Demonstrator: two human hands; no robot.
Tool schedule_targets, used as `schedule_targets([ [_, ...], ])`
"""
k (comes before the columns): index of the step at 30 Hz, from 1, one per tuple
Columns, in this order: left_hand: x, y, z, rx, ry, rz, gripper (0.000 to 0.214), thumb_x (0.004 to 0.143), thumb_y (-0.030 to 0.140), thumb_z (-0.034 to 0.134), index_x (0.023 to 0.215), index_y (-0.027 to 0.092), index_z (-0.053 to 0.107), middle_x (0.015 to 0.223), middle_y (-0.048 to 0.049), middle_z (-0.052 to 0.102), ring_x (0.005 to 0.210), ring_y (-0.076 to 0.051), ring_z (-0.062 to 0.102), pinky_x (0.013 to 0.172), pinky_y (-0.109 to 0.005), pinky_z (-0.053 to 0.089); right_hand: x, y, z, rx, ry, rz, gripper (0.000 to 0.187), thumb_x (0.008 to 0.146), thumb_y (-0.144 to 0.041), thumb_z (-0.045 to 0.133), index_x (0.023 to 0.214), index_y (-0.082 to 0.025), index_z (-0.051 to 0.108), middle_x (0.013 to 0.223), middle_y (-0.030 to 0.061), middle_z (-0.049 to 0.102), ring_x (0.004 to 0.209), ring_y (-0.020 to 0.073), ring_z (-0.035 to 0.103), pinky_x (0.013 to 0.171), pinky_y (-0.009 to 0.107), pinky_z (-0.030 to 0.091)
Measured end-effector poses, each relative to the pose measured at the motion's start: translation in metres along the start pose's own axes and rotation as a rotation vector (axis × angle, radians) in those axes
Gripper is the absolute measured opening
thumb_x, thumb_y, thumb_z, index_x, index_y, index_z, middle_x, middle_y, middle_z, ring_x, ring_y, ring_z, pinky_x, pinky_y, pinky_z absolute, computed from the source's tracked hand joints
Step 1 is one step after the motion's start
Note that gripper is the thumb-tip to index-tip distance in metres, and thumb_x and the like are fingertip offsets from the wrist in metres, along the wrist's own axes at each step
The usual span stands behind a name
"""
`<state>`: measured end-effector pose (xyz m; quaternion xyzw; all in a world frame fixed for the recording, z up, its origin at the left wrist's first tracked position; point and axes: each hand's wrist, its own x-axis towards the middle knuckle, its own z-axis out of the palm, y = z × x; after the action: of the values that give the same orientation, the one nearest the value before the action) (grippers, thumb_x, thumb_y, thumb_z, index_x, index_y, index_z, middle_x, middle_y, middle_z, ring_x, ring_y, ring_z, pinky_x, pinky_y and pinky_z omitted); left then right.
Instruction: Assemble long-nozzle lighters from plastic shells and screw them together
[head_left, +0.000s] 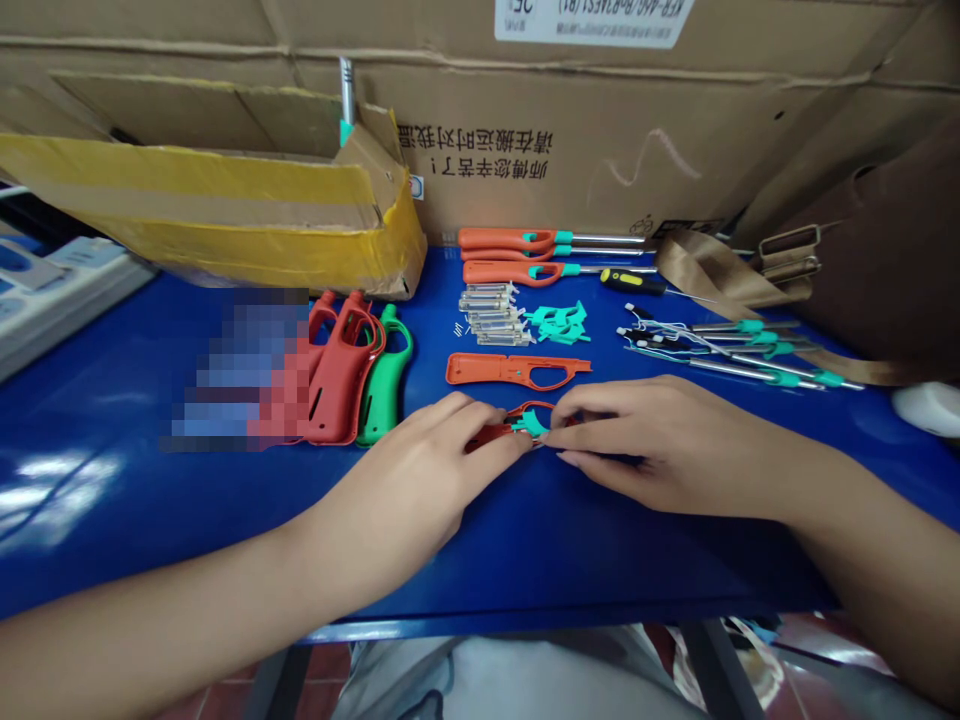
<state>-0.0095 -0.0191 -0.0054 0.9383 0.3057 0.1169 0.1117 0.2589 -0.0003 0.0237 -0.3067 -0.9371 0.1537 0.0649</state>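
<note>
The orange-red held lighter half (489, 434) lies on the blue desk (525, 560), just on the person's side of the loose lighter half (487, 370), with a small teal trigger (530, 422) in it. The left hand (439, 450) has its grip bent snugly round the handle end of the held lighter half. The right hand (660, 440) has its grip almost closed, fingertips bunched at the trigger; they hide the spot, so I can't tell if they pinch it or only touch it. A few things could go wrong here. If the right fingers push crooked, the trigger could tip or pop out. If the left grip goes slack, the held lighter half could slide, because the desk looks smooth and shiny. A tiny part could also get stuck under the edge, since the fingers cover so much. A big bump away from the person could knock the loose lighter half into the clear little tubes (491, 315) and the heap of spare teal triggers (559, 323), both just past it. The held lighter half is longest from side to side, much like the loose lighter half. Its hollow side seems to face up, its handle end is on the left, and its nose seems to point right, but the right hand hides the tip.
</note>
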Motion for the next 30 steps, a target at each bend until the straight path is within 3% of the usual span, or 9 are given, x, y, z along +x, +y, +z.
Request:
schedule_targets([
  [18, 0.001, 0.0, -0.002, -0.015, -0.009, 0.0, 0.042, 0.096, 0.004, 0.048, 0.134, 0.019, 0.059, 0.124, -0.0101, 0.061, 0.111, -0.027, 0.056, 0.097, -0.045, 0.054, 0.001, -0.002, 0.001, 0.01, -0.001, 0.01, 0.023, 0.102, -0.028, 0.052, 0.103, -0.022, 0.075, 0.109, 0.0039, 0.073, 0.091, 0.0173, 0.07, 0.079, 0.031, 0.053],
  [23, 0.004, -0.001, -0.002, -0.058, 0.01, 0.023, 0.037, 0.1, 0.007, 0.048, 0.133, 0.018, 0.058, 0.126, -0.0075, 0.066, 0.112, -0.025, 0.059, 0.098, -0.042, 0.054, 0.006, -0.002, 0.003, 0.09, 0.189, 0.036, 0.02, 0.1, -0.024, 0.054, 0.097, -0.021, 0.074, 0.103, 0.0041, 0.072, 0.09, 0.0164, 0.068, 0.08, 0.03, 0.053],
  [26, 0.005, -0.001, -0.001, -0.077, 0.045, 0.031, 0.034, 0.102, 0.01, 0.048, 0.133, 0.017, 0.057, 0.125, -0.0073, 0.068, 0.112, -0.023, 0.062, 0.099, -0.04, 0.055, 0.009, 0.007, 0.006, -0.004, 0.331, 0.136, 0.02, 0.099, -0.023, 0.056, 0.107, -0.02, 0.074, 0.103, 0.0072, 0.071, 0.097, 0.0217, 0.065, 0.084, 0.036, 0.054],
  [30, 0.005, -0.001, -0.001, -0.064, 0.086, 0.026, 0.03, 0.103, 0.011, 0.048, 0.131, 0.016, 0.059, 0.121, -0.0072, 0.071, 0.11, -0.023, 0.065, 0.097, -0.038, 0.057, 0.011, 0.034, 0.013, -0.157, 0.371, 0.259, 0.032, 0.099, -0.024, 0.052, 0.126, -0.017, 0.069, 0.113, 0.0139, 0.065, 0.105, 0.0294, 0.061, 0.092, 0.048, 0.054],
])
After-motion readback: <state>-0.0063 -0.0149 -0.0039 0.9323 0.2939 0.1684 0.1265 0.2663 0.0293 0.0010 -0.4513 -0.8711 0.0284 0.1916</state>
